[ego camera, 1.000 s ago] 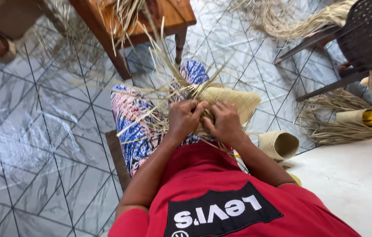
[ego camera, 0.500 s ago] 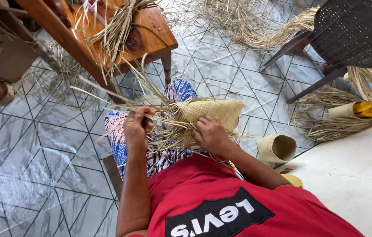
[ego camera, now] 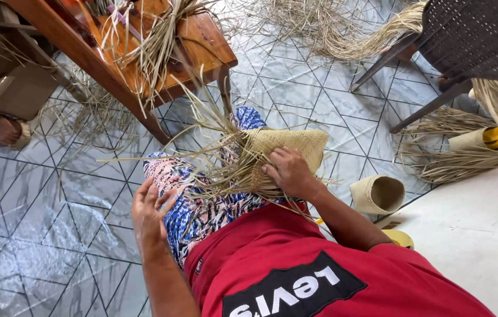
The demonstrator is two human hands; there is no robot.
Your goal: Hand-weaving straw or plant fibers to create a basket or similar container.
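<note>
- Since the earlier frame the left hand (ego camera: 150, 212) has dropped away from the strands: it was raised and pinching a strip, and now lies on the patterned lap, fingers spread and holding nothing.
- The grey tiled floor (ego camera: 55, 194) fills most of the view, strewn with loose straw.
- A wooden stool (ego camera: 202, 47) stands ahead of the knees with a bundle of dried strips (ego camera: 161, 35) draped over it (probably kept there as stock within reach).
- A dark perforated chair (ego camera: 472, 35) stands at the upper right, more straw heaped beneath it.
- The half-woven straw piece (ego camera: 287, 144) lies across the lap, its finished flat part pointing away from the body and its unwoven ends fanning out to the left.
- The right hand (ego camera: 287, 171) presses down on the near edge of that piece, fingers closed over the loose ends, seemingly to pin the weave steady; the piece lies under and just beyond the fingertips.
- A small woven cup (ego camera: 379, 195) sits on the floor to the right.
</note>
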